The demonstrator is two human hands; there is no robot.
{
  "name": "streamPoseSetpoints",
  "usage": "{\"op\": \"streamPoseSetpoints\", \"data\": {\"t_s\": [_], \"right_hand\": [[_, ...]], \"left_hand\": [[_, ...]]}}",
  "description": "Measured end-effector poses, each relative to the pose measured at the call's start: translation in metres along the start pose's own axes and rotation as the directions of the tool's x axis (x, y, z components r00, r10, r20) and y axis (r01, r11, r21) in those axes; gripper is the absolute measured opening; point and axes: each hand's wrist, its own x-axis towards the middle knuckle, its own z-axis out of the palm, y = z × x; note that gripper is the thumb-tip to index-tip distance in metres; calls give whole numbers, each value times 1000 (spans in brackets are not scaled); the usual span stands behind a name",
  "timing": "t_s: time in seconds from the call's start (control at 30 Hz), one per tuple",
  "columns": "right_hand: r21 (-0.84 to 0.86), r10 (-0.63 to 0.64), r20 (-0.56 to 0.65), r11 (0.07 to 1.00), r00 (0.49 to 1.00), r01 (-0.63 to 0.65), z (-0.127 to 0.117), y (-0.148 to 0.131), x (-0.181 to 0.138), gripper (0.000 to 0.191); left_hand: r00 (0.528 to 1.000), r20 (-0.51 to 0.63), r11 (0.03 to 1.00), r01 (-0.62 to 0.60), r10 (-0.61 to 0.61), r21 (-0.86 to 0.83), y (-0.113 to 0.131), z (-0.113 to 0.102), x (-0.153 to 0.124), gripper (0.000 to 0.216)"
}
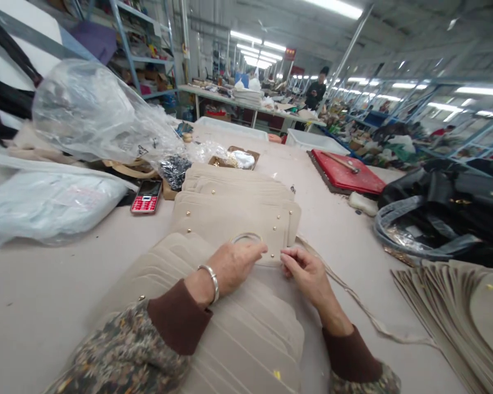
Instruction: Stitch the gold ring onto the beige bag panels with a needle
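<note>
A stack of beige panels point(234, 205) with small gold-coloured studs lies in the middle of the table. My left hand point(232, 265), with a silver bracelet at the wrist, rests on the top panel's near edge, its fingers closed against it. Just beyond that hand shows a pale oval ring point(246, 237), partly covered. My right hand point(306, 271) is pinched at the panel's near right corner, close to a stud point(272, 256); what sits between its fingertips is too small to make out. Under my forearms fans a second pile of beige panels point(246, 334).
Left are a red keypad phone point(147, 197) and plastic-wrapped bundles point(53, 202). A small box point(252, 158) stands behind the stack. Right are a red board point(345, 172) with a hammer point(340, 162), black bags point(443, 208), a beige strap point(361, 306) and more panels point(447, 312).
</note>
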Motion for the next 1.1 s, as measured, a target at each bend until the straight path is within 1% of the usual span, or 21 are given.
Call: {"op": "streamPoseSetpoints", "data": {"t_s": [0.07, 0.1, 0.17, 0.23, 0.3, 0.4, 0.57, 0.63, 0.67, 0.7, 0.73, 0.8, 0.83, 0.9, 0.97, 1.03, 1.1], "right_hand": [[-48, -138, 18, 989, 990, 139, 3, -8, -4, 27], [-81, -214, 37, 973, 976, 216, 5, -12, -5, 24], [-142, -358, 76, 920, 931, 365, 8, -19, -8, 20], [-192, -450, 111, 865, 886, 464, 11, -22, -9, 18], [-244, -483, 148, 828, 863, 505, 13, -23, -9, 17], [-323, -508, 167, 782, 845, 533, 15, -19, -9, 17], [-466, -595, 92, 683, 798, 563, 18, -13, -10, 17], [-482, -599, 61, 683, 798, 549, 20, -16, -12, 17], [-468, -582, 42, 707, 812, 530, 22, -18, -13, 17], [-435, -543, 19, 752, 840, 496, 23, -21, -13, 16], [-378, -476, -7, 816, 880, 438, 24, -24, -13, 15], [-194, -265, -49, 948, 963, 251, 25, -28, -11, 14], [-83, -147, -65, 986, 987, 142, 25, -28, -9, 15], [109, 46, -82, 993, 996, -37, 20, -23, -2, 18], [193, 164, -66, 970, 984, -148, 11, -14, 5, 22], [188, 233, -5, 955, 972, -228, 2, -3, 11, 27], [144, 254, 48, 955, 966, -259, -3, 6, 15, 32]], "left_hand": [[996, -64, 991, -66, 59, -115, 2, 2, -2, 26], [994, -80, 987, -81, 71, -137, 4, 3, -3, 30], [994, -94, 988, -72, 60, -135, 6, 4, -4, 37], [996, -89, 993, -41, 31, -114, 8, 3, -4, 37], [998, -57, 993, -25, 18, -112, 10, 3, -4, 32], [1000, -5, 992, -18, 17, -125, 13, 1, -3, 27], [999, 22, 997, 37, -35, -68, 16, 0, 0, 13], [999, 16, 998, 42, -41, -45, 15, 0, 2, 13], [999, 7, 999, 37, -37, -32, 14, 0, 3, 14], [1000, -5, 999, 29, -29, -19, 14, 0, 3, 15], [1000, -18, 1000, 21, -21, -5, 14, 0, 4, 16], [998, -56, 1000, 4, -3, 16, 15, 2, 4, 18], [997, -81, 1000, -9, 11, 20, 17, 3, 3, 19], [991, -128, 999, -39, 42, 27, 20, 5, 1, 19], [991, -127, 997, -38, 46, 60, 22, 6, 1, 18], [998, -62, 992, 10, -2, 124, 23, 6, 1, 17], [997, 27, 978, 70, -77, 198, 22, 6, 4, 16]]}}
